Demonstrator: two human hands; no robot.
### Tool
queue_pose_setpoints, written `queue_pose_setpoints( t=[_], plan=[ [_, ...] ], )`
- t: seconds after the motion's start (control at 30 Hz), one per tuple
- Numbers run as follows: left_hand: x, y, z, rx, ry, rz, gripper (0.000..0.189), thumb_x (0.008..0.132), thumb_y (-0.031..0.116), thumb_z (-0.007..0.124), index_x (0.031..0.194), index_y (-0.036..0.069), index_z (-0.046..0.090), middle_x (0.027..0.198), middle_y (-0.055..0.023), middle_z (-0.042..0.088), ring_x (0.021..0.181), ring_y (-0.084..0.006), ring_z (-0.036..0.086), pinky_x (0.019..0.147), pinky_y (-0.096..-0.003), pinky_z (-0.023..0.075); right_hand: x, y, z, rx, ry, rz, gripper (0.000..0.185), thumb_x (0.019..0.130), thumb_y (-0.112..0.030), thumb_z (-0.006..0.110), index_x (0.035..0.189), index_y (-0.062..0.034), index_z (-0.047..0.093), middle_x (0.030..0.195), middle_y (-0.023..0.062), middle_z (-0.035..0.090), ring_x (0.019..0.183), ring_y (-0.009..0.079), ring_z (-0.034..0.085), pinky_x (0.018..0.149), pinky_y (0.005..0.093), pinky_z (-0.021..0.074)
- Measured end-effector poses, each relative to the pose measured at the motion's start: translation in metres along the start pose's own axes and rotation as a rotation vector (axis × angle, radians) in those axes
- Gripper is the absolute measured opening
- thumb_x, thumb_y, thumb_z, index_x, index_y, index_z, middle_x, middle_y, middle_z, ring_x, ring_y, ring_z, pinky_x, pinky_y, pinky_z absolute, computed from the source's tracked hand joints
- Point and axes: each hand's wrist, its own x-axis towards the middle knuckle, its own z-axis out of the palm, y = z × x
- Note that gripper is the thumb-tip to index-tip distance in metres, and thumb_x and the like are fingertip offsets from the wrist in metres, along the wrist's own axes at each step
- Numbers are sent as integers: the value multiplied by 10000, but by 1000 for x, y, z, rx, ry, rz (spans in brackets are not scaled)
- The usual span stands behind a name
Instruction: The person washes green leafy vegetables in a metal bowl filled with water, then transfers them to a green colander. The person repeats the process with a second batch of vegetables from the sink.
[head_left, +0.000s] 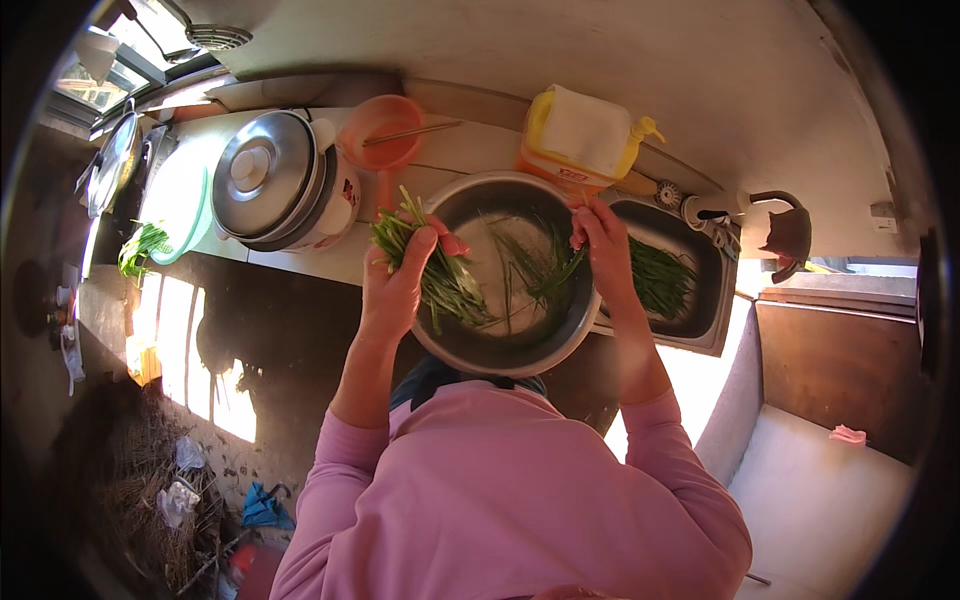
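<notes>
My left hand (401, 281) grips a thick bunch of chive-like greens (454, 289). Their pale cut stems poke up past my thumb, and the leaves droop over a wide metal basin (517, 367). At the basin's far right rim, my right hand (602, 232) pinches a few thin strands (564, 274) that trail down inside. Water and loose green blades (508, 274) lie in the basin, which stands in front of my body. More of the same greens (660, 279) rest in the metal sink (701, 330), to the right of the basin.
A lidded pot (262, 172) stands left on the counter, beside an orange plastic dipper (390, 124) with chopsticks across it. Behind the basin is a yellow-capped jug (581, 135). A faucet (720, 206) overhangs the sink. Greens (142, 247) hang over the counter's far left edge, by a pale green basin (196, 214).
</notes>
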Motion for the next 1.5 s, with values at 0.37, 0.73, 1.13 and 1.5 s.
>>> queue_pose_setpoints(
  t=[0.37,0.73,1.13,1.5],
  plan=[
    [-14,8,-11,17,63,-23,163,1015,167,558,1028,6,578,855,-100,625,878,-259,669,814,-392,553,71,176,84,-1081,-94,-117,273,869,-294,624,993,-61,692,913,205,685,864,398,662,771,480,538],
    [-15,9,-16,52,67,17,197,1013,193,588,1019,-2,619,879,-56,639,869,-165,649,815,-300,520,46,187,47,-841,62,-309,215,903,-238,602,908,-49,704,899,159,640,818,327,651,715,429,519],
    [4,4,0,6,15,26,173,1015,175,586,1016,6,625,862,-53,641,850,-173,659,810,-314,530,-25,-42,20,-23,28,14,215,983,-256,569,935,-58,636,669,-47,500,555,29,341,498,212,241],
    [0,9,-10,35,42,-5,198,1009,195,598,1005,-2,618,862,-51,637,854,-175,654,803,-318,530,33,141,50,-1097,-95,-290,194,945,-245,558,935,-68,639,778,182,662,712,329,671,645,416,531]
  ],
)
